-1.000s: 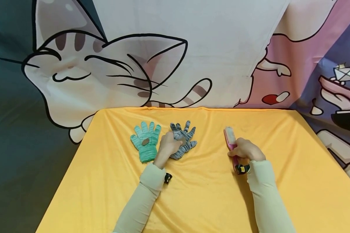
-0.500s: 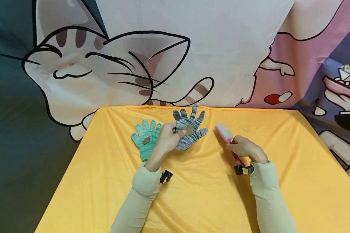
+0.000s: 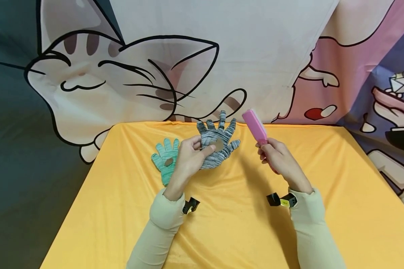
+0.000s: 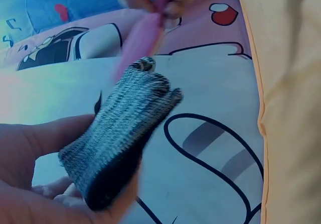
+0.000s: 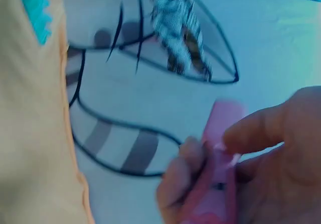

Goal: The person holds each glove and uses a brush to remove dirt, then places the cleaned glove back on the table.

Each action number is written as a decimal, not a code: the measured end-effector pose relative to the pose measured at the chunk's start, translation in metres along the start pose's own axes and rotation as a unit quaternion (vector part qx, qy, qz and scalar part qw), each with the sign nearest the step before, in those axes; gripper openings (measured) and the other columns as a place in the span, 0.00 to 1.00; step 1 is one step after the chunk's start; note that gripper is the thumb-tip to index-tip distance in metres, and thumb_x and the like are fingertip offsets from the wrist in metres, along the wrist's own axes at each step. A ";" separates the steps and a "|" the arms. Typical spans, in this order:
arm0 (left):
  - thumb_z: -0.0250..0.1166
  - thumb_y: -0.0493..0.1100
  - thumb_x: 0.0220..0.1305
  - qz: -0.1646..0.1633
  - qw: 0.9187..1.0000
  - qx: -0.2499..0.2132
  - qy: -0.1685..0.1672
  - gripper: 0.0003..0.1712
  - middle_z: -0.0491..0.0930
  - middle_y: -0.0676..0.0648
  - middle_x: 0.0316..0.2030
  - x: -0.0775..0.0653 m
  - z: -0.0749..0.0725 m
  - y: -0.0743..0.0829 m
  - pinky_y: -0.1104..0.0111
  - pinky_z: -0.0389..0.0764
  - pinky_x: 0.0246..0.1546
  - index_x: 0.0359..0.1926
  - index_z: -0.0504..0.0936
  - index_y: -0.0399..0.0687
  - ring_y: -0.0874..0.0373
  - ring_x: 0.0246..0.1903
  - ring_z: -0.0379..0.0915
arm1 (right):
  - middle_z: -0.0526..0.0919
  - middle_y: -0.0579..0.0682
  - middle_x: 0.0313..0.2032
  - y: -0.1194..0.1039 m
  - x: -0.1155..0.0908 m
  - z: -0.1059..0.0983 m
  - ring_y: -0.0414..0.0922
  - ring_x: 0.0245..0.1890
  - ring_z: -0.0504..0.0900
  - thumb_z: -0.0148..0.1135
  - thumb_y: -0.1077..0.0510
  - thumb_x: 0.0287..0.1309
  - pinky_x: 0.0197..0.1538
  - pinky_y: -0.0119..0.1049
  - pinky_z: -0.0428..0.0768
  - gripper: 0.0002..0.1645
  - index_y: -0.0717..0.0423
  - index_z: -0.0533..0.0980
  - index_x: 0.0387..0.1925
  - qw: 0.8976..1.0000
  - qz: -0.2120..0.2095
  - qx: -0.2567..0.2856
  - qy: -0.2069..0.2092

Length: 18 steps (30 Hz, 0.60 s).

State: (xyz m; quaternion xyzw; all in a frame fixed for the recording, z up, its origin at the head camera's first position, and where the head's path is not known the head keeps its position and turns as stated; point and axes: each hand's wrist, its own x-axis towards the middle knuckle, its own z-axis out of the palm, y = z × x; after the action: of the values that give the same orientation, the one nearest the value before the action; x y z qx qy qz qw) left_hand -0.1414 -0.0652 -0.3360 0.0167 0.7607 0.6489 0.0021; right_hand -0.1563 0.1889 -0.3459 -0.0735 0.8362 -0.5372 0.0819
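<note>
- Gray glove (image 3: 220, 135) held up off the desk (image 3: 235, 224); pinched at its left side by the left hand (image 3: 189, 160), with the thumb (image 3: 207, 151) laid at the edge of the brown patch (image 3: 217, 145).
- Pink brush (image 3: 254, 126) gripped by its handle in the right hand (image 3: 280, 157), raised to the right of the gray glove, not touching in the head view.
- Brush's back is shown there, bristle side mostly hidden; should be turned toward the gray glove before any contact.
- Patch probably to be brushed; thumb best shifted clear of it, grip kept firm.
- Knit looks floppy; likely to fold under pressure, so light strokes advised, run from the grip toward the glove's fingers.
- Green glove (image 3: 165, 171), left of the gray glove and partly hidden, best left undisturbed.
</note>
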 end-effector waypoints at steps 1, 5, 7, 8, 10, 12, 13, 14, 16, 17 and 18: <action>0.65 0.41 0.56 0.009 1.000 -0.003 0.010 0.18 0.55 0.51 0.14 0.000 0.000 0.000 0.72 0.56 0.16 0.21 0.63 0.43 0.60 0.13 0.50 | 0.70 0.58 0.30 -0.004 -0.002 0.002 0.44 0.23 0.69 0.37 0.52 0.69 0.18 0.32 0.69 0.20 0.64 0.69 0.41 1.000 -0.005 0.020 0.003; 0.66 0.38 0.54 0.044 0.998 -0.026 0.043 0.09 0.70 0.50 0.15 0.001 0.002 -0.001 0.72 0.64 0.17 0.25 0.74 0.42 0.60 0.15 0.61 | 0.69 0.54 0.22 -0.018 -0.011 0.011 0.41 0.14 0.63 0.42 0.45 0.68 0.08 0.37 0.57 0.22 0.61 0.71 0.37 0.996 -0.032 0.084 0.018; 0.66 0.37 0.54 0.051 0.997 -0.032 0.054 0.05 0.76 0.47 0.19 0.001 0.002 -0.001 0.72 0.70 0.19 0.28 0.78 0.40 0.59 0.18 0.68 | 0.68 0.53 0.20 -0.024 -0.014 0.017 0.41 0.13 0.62 0.43 0.41 0.66 0.07 0.41 0.56 0.26 0.61 0.70 0.34 0.993 -0.050 0.105 0.022; 0.66 0.37 0.54 0.053 0.996 -0.037 0.057 0.05 0.80 0.46 0.22 0.001 0.003 -0.001 0.71 0.73 0.22 0.31 0.80 0.40 0.59 0.21 0.72 | 0.68 0.53 0.19 -0.026 -0.015 0.019 0.41 0.12 0.62 0.43 0.40 0.66 0.07 0.42 0.56 0.27 0.61 0.70 0.34 0.992 -0.058 0.111 0.023; 0.66 0.37 0.53 0.054 0.996 -0.041 0.061 0.07 0.82 0.43 0.27 0.000 0.004 0.000 0.70 0.77 0.25 0.35 0.81 0.39 0.58 0.25 0.76 | 0.68 0.53 0.18 -0.029 -0.017 0.025 0.42 0.11 0.62 0.43 0.39 0.65 0.06 0.43 0.56 0.28 0.61 0.69 0.33 0.991 -0.070 0.115 0.023; 0.66 0.36 0.53 0.060 0.995 -0.041 0.065 0.09 0.82 0.42 0.28 -0.001 0.006 0.001 0.71 0.77 0.25 0.37 0.81 0.37 0.57 0.25 0.77 | 0.67 0.53 0.18 -0.031 -0.018 0.030 0.42 0.11 0.62 0.43 0.40 0.65 0.06 0.41 0.55 0.27 0.62 0.68 0.32 0.990 -0.076 0.117 0.019; 0.67 0.36 0.53 0.064 0.995 -0.043 0.067 0.10 0.82 0.41 0.27 -0.002 0.006 0.003 0.71 0.77 0.25 0.37 0.81 0.37 0.58 0.24 0.76 | 0.67 0.54 0.18 -0.032 -0.019 0.033 0.42 0.11 0.62 0.43 0.40 0.65 0.06 0.40 0.55 0.27 0.62 0.68 0.32 0.990 -0.078 0.118 0.017; 0.66 0.35 0.53 0.071 0.994 -0.045 0.069 0.10 0.81 0.41 0.26 -0.004 0.007 0.006 0.72 0.76 0.25 0.37 0.80 0.35 0.58 0.24 0.75 | 0.67 0.54 0.17 -0.032 -0.019 0.035 0.41 0.11 0.62 0.43 0.40 0.65 0.06 0.39 0.56 0.27 0.63 0.68 0.31 0.989 -0.081 0.119 0.014; 0.65 0.33 0.53 0.087 0.992 -0.041 0.075 0.08 0.78 0.42 0.21 -0.009 0.008 0.014 0.74 0.72 0.21 0.34 0.79 0.32 0.60 0.19 0.70 | 0.67 0.54 0.17 -0.033 -0.020 0.040 0.41 0.10 0.62 0.43 0.41 0.66 0.06 0.38 0.56 0.27 0.63 0.68 0.31 0.988 -0.088 0.126 0.015; 0.65 0.32 0.52 0.097 0.991 -0.040 0.080 0.07 0.75 0.42 0.19 -0.011 0.009 0.017 0.74 0.70 0.20 0.33 0.79 0.31 0.60 0.18 0.68 | 0.67 0.54 0.17 -0.033 -0.020 0.042 0.41 0.10 0.62 0.43 0.42 0.66 0.06 0.38 0.55 0.26 0.63 0.68 0.30 0.987 -0.093 0.131 0.016; 0.65 0.32 0.52 0.104 0.990 -0.038 0.084 0.06 0.73 0.43 0.17 -0.014 0.010 0.021 0.75 0.67 0.18 0.31 0.78 0.31 0.61 0.17 0.65 | 0.67 0.53 0.17 -0.034 -0.020 0.044 0.41 0.10 0.61 0.43 0.42 0.66 0.06 0.38 0.55 0.26 0.63 0.68 0.30 0.986 -0.098 0.135 0.019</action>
State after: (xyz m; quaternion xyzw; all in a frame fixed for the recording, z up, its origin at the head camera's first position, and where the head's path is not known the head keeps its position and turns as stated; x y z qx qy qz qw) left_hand -0.1269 -0.0526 -0.3168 0.0409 0.7269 0.6733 -0.1293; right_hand -0.1258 0.1401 -0.3323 -0.1332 0.7461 -0.6520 0.0219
